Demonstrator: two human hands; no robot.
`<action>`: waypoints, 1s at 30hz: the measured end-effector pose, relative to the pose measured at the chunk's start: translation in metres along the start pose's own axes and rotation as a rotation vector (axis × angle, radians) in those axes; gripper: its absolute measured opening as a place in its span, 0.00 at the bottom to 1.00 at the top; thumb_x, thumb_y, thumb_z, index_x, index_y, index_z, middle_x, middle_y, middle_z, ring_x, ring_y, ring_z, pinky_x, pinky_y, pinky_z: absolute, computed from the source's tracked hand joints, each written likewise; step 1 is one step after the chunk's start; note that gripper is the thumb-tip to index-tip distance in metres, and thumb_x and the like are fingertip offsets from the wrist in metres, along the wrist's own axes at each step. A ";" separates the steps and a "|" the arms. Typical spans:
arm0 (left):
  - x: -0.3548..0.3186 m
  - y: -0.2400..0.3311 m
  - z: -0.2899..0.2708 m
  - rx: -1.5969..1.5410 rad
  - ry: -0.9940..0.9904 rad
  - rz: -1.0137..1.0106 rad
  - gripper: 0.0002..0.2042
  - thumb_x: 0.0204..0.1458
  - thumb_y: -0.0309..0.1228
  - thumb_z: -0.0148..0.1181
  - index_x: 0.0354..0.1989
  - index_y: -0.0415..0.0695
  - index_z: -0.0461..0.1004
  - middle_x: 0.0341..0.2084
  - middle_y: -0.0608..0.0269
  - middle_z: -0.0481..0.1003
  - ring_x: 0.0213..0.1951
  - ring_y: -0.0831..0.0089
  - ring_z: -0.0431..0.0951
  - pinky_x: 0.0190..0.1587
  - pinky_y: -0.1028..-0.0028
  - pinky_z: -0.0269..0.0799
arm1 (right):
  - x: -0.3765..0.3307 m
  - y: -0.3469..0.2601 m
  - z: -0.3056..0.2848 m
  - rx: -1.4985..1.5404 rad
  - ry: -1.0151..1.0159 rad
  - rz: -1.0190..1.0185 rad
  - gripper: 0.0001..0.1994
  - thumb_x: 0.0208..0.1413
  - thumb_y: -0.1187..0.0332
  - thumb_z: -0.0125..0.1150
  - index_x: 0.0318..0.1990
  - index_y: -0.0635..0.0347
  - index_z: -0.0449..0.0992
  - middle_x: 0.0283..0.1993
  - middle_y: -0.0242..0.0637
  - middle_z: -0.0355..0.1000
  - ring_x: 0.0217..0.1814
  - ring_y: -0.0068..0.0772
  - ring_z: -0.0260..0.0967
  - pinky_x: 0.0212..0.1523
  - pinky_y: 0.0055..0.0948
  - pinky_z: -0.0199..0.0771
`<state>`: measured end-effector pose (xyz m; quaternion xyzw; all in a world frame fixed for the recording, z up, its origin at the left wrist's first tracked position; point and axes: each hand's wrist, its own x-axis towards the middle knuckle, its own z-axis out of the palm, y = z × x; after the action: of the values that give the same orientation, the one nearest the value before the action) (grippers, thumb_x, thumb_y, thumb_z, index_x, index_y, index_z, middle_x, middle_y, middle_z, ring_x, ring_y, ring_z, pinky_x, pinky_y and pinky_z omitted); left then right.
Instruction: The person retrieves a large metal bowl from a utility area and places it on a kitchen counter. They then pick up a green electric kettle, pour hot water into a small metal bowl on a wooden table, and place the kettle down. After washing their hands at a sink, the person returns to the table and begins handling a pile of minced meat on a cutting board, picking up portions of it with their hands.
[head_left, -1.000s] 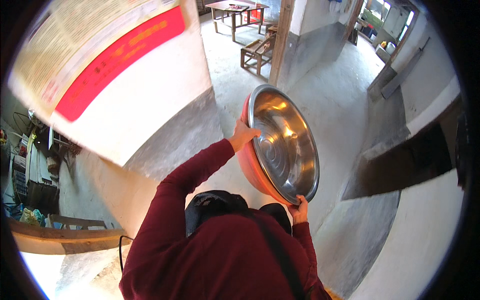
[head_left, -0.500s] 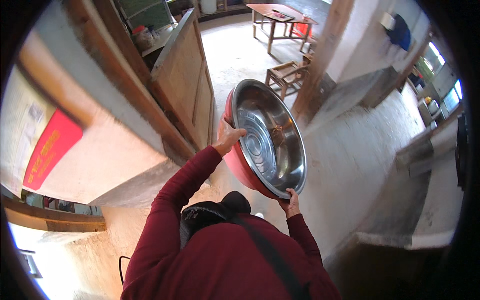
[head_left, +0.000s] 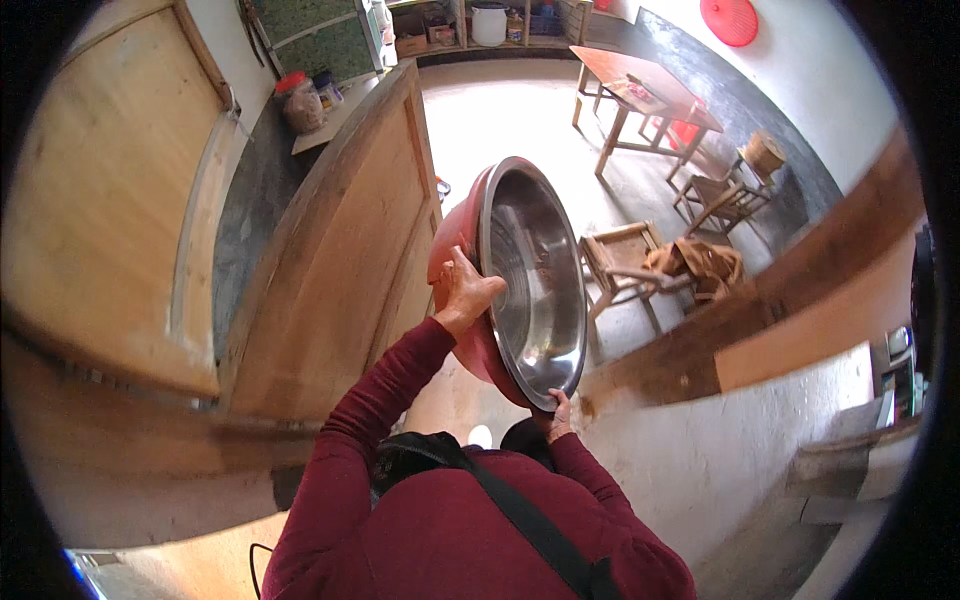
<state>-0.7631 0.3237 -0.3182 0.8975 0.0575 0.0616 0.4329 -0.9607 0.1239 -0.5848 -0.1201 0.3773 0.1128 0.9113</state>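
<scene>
A wide stainless steel basin, nested in a red basin, is held out in front of my body. Both are tipped on their side, so the shiny inside faces right. My left hand grips the left side, thumb over the steel rim and fingers spread on the red outside. At the near lower rim, my right hand is closed on the edge, its thumb on the steel side and its other fingers mostly hidden beneath.
An open wooden door stands close on the left, and a wooden door post on the right. Beyond are a wooden table, a low chair with brown cloth beside it, and a shelf with a red-lidded jar.
I have moved forward into the doorway, and the room beyond shows more fully. The basins have tipped further onto their side; both hands keep their hold.
</scene>
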 end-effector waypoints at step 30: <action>0.896 0.052 0.242 -0.130 0.250 -0.068 0.32 0.25 0.36 0.64 0.39 0.31 0.56 0.27 0.38 0.69 0.34 0.47 0.70 0.39 0.57 0.65 | 0.685 -0.434 0.596 -0.249 -0.011 0.112 0.19 0.36 0.68 0.56 0.40 0.62 0.67 0.40 0.41 0.68 0.43 0.43 0.65 0.48 0.39 0.67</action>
<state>0.1616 0.2459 -0.3722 0.8504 0.1372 0.1618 0.4814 0.0343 -0.0266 -0.6069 -0.2105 0.3613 0.2102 0.8837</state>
